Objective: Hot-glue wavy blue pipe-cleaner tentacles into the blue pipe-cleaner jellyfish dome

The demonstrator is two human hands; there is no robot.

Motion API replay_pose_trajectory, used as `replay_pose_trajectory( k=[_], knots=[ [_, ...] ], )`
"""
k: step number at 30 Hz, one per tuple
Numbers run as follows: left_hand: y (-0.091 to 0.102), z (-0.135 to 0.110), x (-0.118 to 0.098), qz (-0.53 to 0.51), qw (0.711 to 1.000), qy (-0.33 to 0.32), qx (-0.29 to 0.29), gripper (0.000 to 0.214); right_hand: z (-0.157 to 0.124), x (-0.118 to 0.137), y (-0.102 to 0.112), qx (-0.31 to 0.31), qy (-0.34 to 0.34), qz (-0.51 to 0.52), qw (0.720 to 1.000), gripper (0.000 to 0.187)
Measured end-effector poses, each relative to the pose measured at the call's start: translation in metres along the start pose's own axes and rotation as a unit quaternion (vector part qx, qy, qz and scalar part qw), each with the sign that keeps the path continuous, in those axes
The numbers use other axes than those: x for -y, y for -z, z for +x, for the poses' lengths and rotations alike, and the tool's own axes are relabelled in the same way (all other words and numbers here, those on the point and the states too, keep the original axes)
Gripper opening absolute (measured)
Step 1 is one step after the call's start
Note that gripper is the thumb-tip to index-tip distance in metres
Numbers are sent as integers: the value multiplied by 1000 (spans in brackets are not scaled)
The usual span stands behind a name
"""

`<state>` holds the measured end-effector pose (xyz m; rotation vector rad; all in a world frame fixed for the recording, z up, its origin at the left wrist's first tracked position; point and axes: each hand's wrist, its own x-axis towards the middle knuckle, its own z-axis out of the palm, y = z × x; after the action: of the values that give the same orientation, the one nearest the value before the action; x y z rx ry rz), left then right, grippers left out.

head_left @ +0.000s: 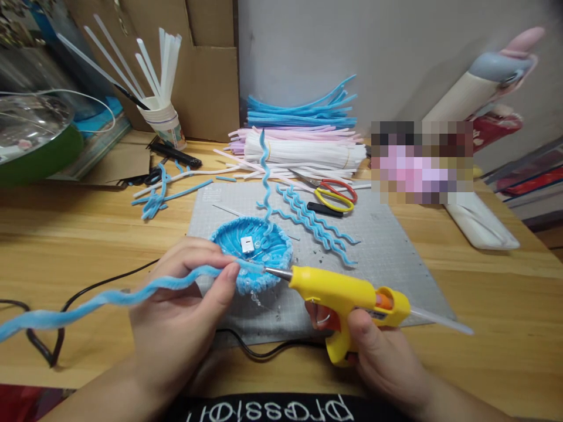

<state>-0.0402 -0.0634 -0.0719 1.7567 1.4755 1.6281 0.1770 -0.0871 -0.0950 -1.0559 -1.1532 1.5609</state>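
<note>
My left hand [185, 305] pinches a long wavy blue pipe cleaner [109, 298] close to its right end. In my right hand [382, 346] is a yellow hot glue gun [338, 287], with a clear glue stick [442, 321] poking out of its back. The gun's metal nozzle meets the tip of the pipe cleaner. Behind them a blue fuzzy bowl [215, 231] sits on the mat, partly hidden by my left hand. A small white block [247, 244] and clear beads or glue lie inside it. One wavy blue pipe cleaner [265, 170] stands up from the bowl.
Several wavy blue pipe cleaners [316, 225] and scissors [336, 196] lie on the grey cutting mat [387, 264]. Bundled pipe cleaners [303, 143] line the wall. A cup of glue sticks [160, 120] stands back left. A black cord [259, 354] crosses the table.
</note>
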Motion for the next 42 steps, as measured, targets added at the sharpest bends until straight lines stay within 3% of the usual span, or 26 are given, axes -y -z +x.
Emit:
replay_pose_trajectory(
  k=[10,16,20,25,29,38,42],
  knots=[
    [1,0,-1,27,999,6,23,13,-2,0,4,28,-12,-33,999,49],
    [2,0,-1,15,998,-28,54,17,0,0,2,-4,-5,-12,1000,42],
    [2,-1,-2,13,999,-22,26,17,-1,-6,1,-20,1,0,1000,42],
    [3,3,1,52,998,34,-28,11,1,-5,-2,-68,-32,21,997,41],
    [4,9,9,78,994,58,-50,7,5,7,-5,-45,-28,88,995,46],
    [15,33,15,113,988,48,89,6,-5,20,5,-56,5,154,987,45],
    [15,35,16,126,987,19,98,7,-3,11,10,-9,-33,196,980,19]
  ],
)
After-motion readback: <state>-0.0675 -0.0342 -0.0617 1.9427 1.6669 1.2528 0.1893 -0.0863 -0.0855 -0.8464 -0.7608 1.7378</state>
